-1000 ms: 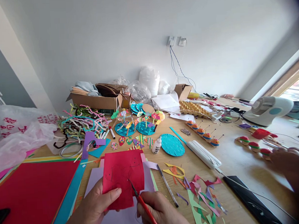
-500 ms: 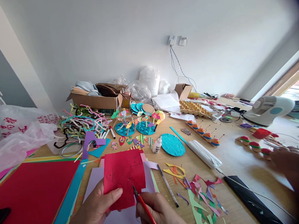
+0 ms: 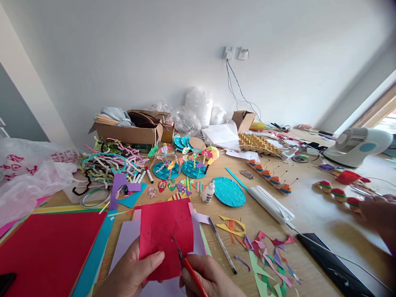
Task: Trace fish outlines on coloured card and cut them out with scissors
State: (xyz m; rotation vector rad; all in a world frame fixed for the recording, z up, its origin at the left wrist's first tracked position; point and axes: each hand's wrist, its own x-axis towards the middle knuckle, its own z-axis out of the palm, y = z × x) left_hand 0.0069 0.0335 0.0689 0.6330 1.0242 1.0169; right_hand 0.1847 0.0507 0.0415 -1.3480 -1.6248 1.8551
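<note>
A sheet of red paper with faint drawn outlines is pinched in my left hand, the thumb lying on top of it. My right hand is closed on red-handled scissors, whose dark blades meet the paper at its lower right part, where a cut runs in from the edge. Under the red paper lie pale purple sheets. Just right of them rests a pen. A white glue bottle stands beyond the paper, beside a blue painted disc.
Coloured paper scraps lie to the right, near a white power strip and a black glossy object. Stacked red sheets cover the left. Pipe cleaners are heaped behind. Another person's hand is at far right, near a fan.
The red paper and my left hand have shifted slightly right. The scissors stay at the paper's lower right part, their blades a little more closed against it.
</note>
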